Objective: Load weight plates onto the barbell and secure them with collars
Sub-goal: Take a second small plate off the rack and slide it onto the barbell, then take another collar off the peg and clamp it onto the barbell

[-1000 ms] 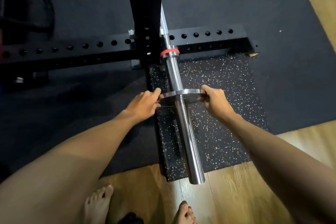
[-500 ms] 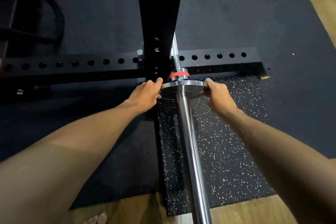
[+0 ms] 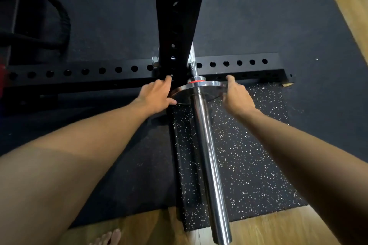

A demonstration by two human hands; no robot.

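Observation:
A small silver weight plate (image 3: pixel 182 93) sits on the chrome barbell sleeve (image 3: pixel 207 155), pushed to the sleeve's inner end against the shoulder with the red ring (image 3: pixel 194 81). My left hand (image 3: pixel 154 93) holds the plate's left edge, fingers behind it and thumb under the front. My right hand (image 3: pixel 238 95) holds the right edge, thumb raised behind the plate and fingers curled in front. The rest of the sleeve is bare and runs toward me. No collar is in view.
A black rack upright (image 3: pixel 179 16) rises just behind the plate, bolted to a holed base beam (image 3: pixel 79 71). A speckled mat (image 3: pixel 249 155) lies under the sleeve and wood floor (image 3: pixel 278 228) in front. My bare foot (image 3: pixel 107 238) is near the bottom edge. A black loop (image 3: pixel 63 22) lies far left.
Both hands slid the plate along the sleeve away from me, from mid-sleeve up to the red-ringed shoulder. The camera moved closer to the rack.

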